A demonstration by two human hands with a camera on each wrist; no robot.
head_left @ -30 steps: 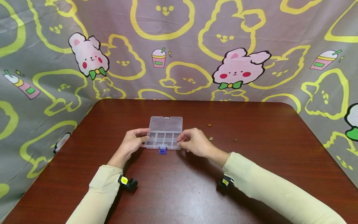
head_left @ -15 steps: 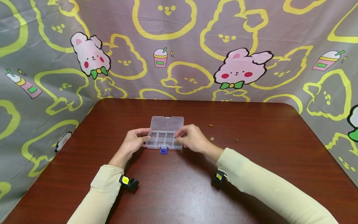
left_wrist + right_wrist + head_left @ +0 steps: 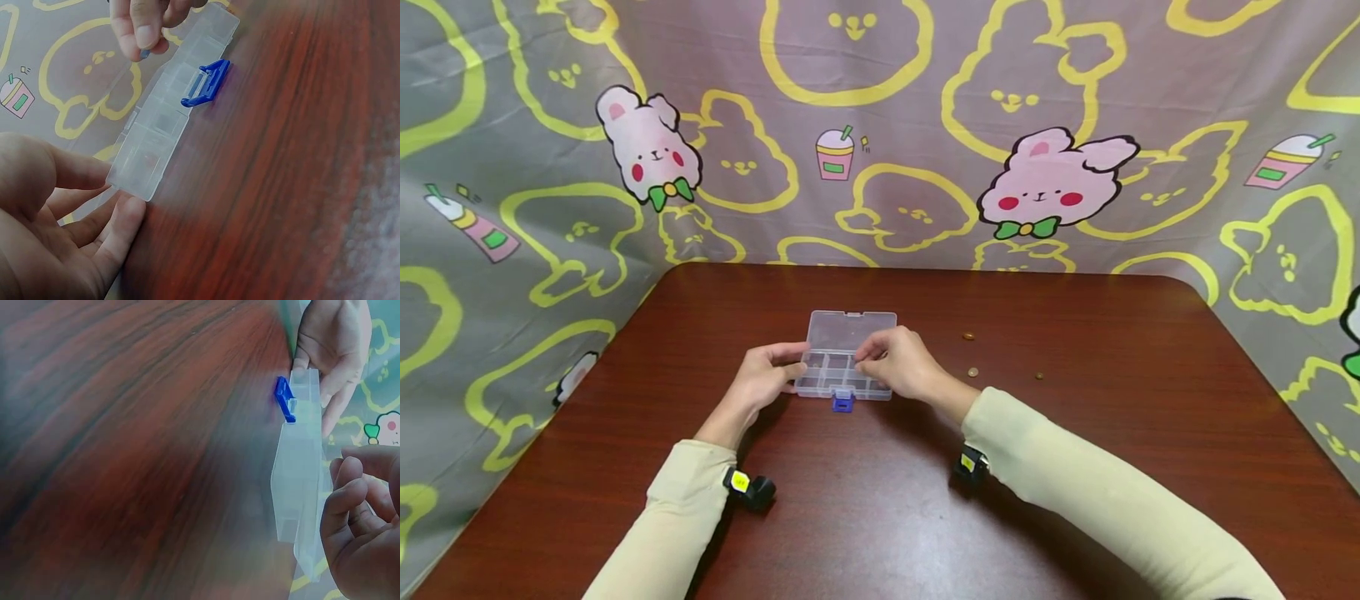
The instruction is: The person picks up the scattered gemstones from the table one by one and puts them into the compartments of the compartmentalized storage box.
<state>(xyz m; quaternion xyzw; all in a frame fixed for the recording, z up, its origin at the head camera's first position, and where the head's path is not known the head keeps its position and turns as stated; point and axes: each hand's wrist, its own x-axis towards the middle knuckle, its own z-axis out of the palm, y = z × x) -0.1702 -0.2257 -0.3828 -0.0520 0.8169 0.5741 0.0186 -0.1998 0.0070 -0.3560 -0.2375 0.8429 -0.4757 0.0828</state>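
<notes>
A clear plastic compartment box (image 3: pixel 811 392) lies on the table, its lid (image 3: pixel 835 329) tipped back and its blue latch (image 3: pixel 843 403) hanging at the front. My left hand (image 3: pixel 756 382) holds the box's left end, thumb at the front corner and fingers behind, as the left wrist view also shows. Over the middle compartments, my right hand (image 3: pixel 901 364) has thumb and index finger pressed together. Between those fingertips the left wrist view shows a small blue-grey piece (image 3: pixel 145 54), mostly covered; I cannot tell its kind.
Right of the box on the brown table (image 3: pixel 1075 467) lie an amber oval piece (image 3: pixel 968 336), a pale round piece (image 3: pixel 973 372) and a smaller dark one (image 3: pixel 1039 376). A patterned cloth (image 3: pixel 910 125) hangs behind the table's far edge.
My right hand has moved left, from the box's right end to above its middle compartments. The left hand keeps its hold on the left end, and the box stays in place.
</notes>
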